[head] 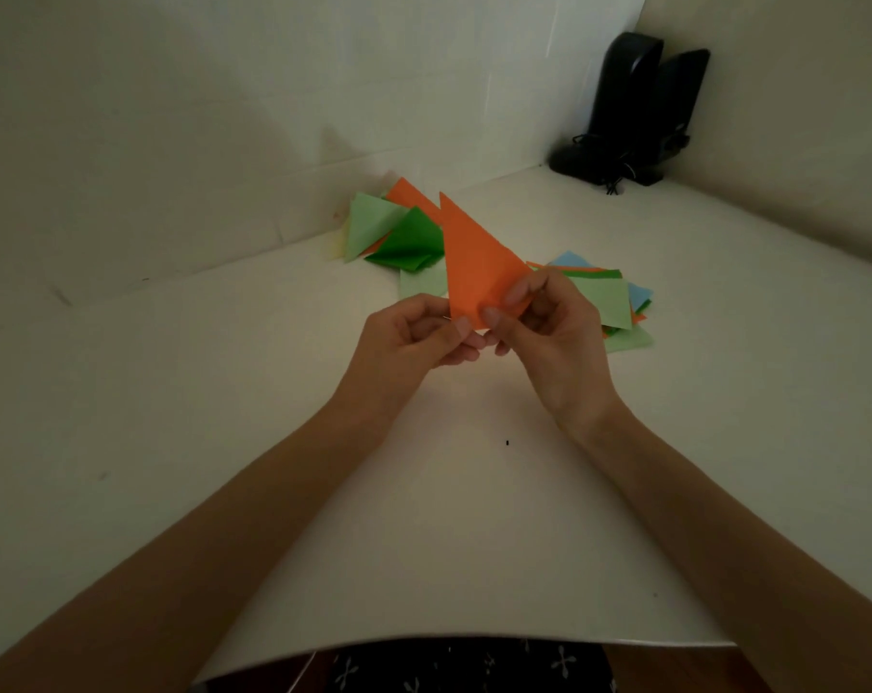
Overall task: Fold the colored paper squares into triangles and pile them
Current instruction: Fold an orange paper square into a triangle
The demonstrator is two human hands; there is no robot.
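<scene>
An orange paper (474, 257), folded into a triangle, stands upright above the white table (223, 392), its tip pointing up. My left hand (413, 342) pinches its lower left corner and my right hand (554, 332) pinches its lower right edge. Behind it on the left lies a pile of folded triangles (393, 232) in light green, dark green and orange. To the right lies a stack of flat squares (614, 297) in light green, blue and orange, partly hidden by my right hand.
Two black speakers (629, 112) with cables stand in the back right corner against the wall. White walls close the table at the back and on the right. The table's front edge (474, 637) curves just above my lap.
</scene>
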